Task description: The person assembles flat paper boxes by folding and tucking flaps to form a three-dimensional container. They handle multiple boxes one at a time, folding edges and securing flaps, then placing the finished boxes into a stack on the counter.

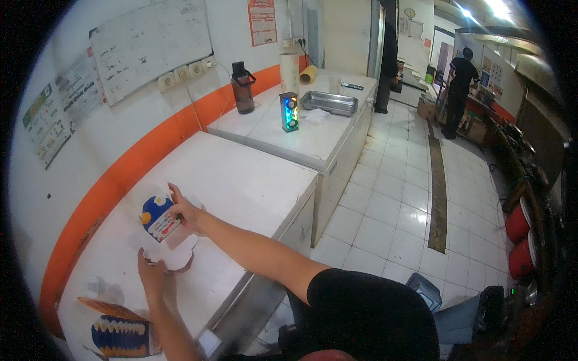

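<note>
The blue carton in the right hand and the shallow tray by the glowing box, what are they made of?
The blue carton seems to be thin card, perhaps smoothly coated: it has a flat printed face and thin edges. The shallow tray looks like shiny metal, maybe steel: it is silvery grey with bright highlights.

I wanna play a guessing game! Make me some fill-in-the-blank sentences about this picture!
1. The hand touching the blue printed card is the person's ____ hand.
2. The stripe along the wall is coloured ____.
3. The handle of the flask is coloured ____.
4. The two matching containers near the right edge are coloured ____.

Missing words: right; orange; black; red.
</note>
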### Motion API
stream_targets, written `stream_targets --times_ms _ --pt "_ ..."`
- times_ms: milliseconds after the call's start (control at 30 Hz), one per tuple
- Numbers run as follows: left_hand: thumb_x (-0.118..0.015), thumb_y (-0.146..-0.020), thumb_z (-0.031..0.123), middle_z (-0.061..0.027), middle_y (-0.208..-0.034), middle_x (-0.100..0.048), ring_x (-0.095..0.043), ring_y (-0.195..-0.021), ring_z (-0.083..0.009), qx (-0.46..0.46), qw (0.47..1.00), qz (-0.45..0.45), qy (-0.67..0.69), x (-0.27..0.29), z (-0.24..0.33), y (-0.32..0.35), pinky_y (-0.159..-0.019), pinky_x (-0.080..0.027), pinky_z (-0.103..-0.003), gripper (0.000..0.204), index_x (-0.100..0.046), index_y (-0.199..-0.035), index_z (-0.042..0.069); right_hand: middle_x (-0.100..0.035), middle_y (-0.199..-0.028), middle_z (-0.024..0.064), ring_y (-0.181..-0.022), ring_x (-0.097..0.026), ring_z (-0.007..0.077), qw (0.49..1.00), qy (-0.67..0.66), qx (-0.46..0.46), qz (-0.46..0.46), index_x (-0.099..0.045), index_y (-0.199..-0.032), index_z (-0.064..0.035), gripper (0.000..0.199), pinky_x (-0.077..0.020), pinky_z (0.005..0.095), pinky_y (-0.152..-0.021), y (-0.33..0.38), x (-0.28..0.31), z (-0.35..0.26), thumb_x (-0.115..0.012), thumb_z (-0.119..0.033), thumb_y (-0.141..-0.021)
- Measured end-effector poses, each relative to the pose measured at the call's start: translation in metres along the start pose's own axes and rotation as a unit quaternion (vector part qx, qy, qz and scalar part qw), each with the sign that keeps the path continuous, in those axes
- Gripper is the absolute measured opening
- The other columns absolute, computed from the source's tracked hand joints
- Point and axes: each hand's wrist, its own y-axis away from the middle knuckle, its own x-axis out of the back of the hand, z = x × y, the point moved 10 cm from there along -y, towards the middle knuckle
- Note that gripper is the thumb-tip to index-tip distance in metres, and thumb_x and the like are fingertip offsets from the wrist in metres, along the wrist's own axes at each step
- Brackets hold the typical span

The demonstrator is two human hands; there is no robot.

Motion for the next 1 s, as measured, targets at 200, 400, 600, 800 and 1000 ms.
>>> stream_targets --times_ms 200,400,600,800,1000 --pt "-0.066 -0.081 0.005 -0.0259 -0.133 -0.056 -0.055 -0.126 -0.0409 -0.006 0.994 0.043 -0.096 -0.006 0.023 0.006 -0.11 -0.043 -0.045 0.072 -0.042 -0.149 -0.005 -0.043 -0.143 0.0141 -0.127 -0.045 0.0313 0.997 0.022 -0.048 0.06 -0.015 -0.164 -0.0228 0.107 -0.0449 0.0382 -0.104 0.015 0.019 0.002 -0.056 0.0 -0.067" --pt "-0.066 -0.083 0.005 -0.0262 -0.132 -0.056 -0.055 -0.126 -0.0427 -0.046 0.982 0.088 -0.16 0.011 0.038 0.007 -0.109 -0.044 -0.047 0.066 -0.047 -0.145 -0.004 -0.04 -0.145 0.0148 -0.133 -0.042 0.0331 0.997 0.065 -0.029 0.042 -0.016 -0.163 -0.0207 0.105 -0.0419 0.0416 -0.111 0.023 -0.001 -0.004 -0.055 -0.001 -0.067" --pt "-0.066 -0.084 0.004 -0.0241 -0.13 -0.057 -0.055 -0.125 -0.0421 -0.063 0.97 0.099 -0.211 0.016 0.071 0.028 -0.108 -0.044 -0.047 0.065 -0.047 -0.145 -0.004 -0.044 -0.143 0.0155 -0.132 -0.046 0.0297 0.996 -0.013 -0.013 0.085 -0.018 -0.161 -0.0107 0.102 -0.044 0.0374 -0.111 0.025 0.011 0.0 -0.053 0.001 -0.066" --pt "-0.067 -0.084 0.004 -0.0227 -0.132 -0.058 -0.055 -0.126 -0.0413 -0.032 0.977 0.093 -0.189 0.01 0.073 0.03 -0.109 -0.043 -0.048 0.064 -0.049 -0.144 -0.003 -0.052 -0.138 0.016 -0.124 -0.055 0.0286 0.996 -0.031 -0.053 0.069 -0.022 -0.16 -0.0076 0.098 -0.0505 0.0367 -0.104 0.03 0.009 0.005 -0.051 0.001 -0.067" --pt "-0.072 -0.079 0.008 -0.0231 -0.135 -0.057 -0.054 -0.127 -0.0427 -0.023 0.955 0.122 -0.269 0.029 0.073 0.035 -0.109 -0.043 -0.051 0.068 -0.052 -0.143 -0.002 -0.061 -0.128 0.0175 -0.112 -0.065 0.0326 0.995 -0.073 -0.06 0.032 -0.042 -0.147 -0.0042 0.079 -0.0571 0.0444 -0.098 0.034 -0.031 0.002 -0.057 -0.003 -0.069"
